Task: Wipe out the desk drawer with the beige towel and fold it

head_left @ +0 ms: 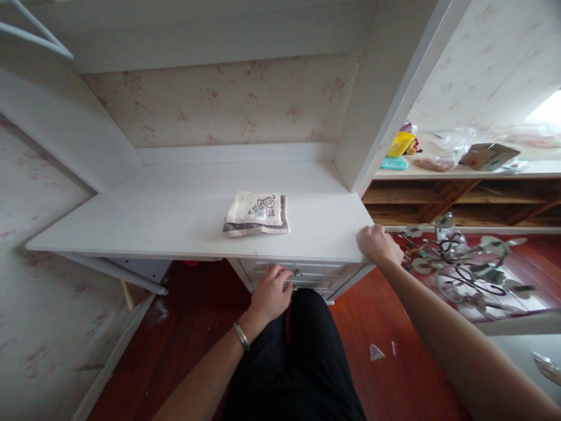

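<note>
My left hand (272, 292), with a metal bracelet at the wrist, is in front of the top drawer (322, 270) of a white desk (184, 202). Its fingers are apart, and the index fingertip is beside or against the small drawer knob (297, 272). At the desk's front right corner, my right hand (380, 245) is bent over the edge, gripping it. A folded cream cloth (256, 211) with a grey border and a dark printed pattern lies on the desktop.
On the right, a low wooden shelf (421, 192) holds a yellow container (400, 144), plastic bags and a cardboard box (488, 156). A chandelier (464, 266) stands before it. Plastic scraps (376, 352) lie on the red wood floor. My knees are close below the drawers.
</note>
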A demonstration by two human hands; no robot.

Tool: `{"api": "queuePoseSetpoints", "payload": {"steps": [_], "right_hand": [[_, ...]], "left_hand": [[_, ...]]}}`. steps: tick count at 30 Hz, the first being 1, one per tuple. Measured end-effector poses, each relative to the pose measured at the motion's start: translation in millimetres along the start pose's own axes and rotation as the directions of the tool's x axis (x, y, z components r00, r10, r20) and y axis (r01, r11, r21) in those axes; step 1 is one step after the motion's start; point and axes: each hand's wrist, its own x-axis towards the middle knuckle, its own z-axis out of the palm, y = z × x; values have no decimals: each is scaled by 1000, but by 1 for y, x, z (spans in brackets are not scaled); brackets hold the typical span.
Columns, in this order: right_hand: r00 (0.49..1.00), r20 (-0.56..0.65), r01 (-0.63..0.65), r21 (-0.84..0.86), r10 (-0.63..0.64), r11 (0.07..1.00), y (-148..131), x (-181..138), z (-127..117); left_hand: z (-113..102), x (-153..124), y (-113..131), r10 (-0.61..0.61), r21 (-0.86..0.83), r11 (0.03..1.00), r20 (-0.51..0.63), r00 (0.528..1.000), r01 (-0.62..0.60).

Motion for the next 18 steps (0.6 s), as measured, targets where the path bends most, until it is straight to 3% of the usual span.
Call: {"api": "queuePoseSetpoints", "payload": {"steps": [3,6,18], "right_hand": [[1000,0,-4,1,4,1000,0,-1,0],[1000,11,-9,2,9,1000,-1,-2,-1],[1000,4,0,8,0,1000,-1,-1,-2]], "left_hand": [[41,13,27,-82,55,996,84,993,77],[60,24,35,-197,147,973,119,973,179],[53,26,43,-231,300,937,152,961,178]]}}
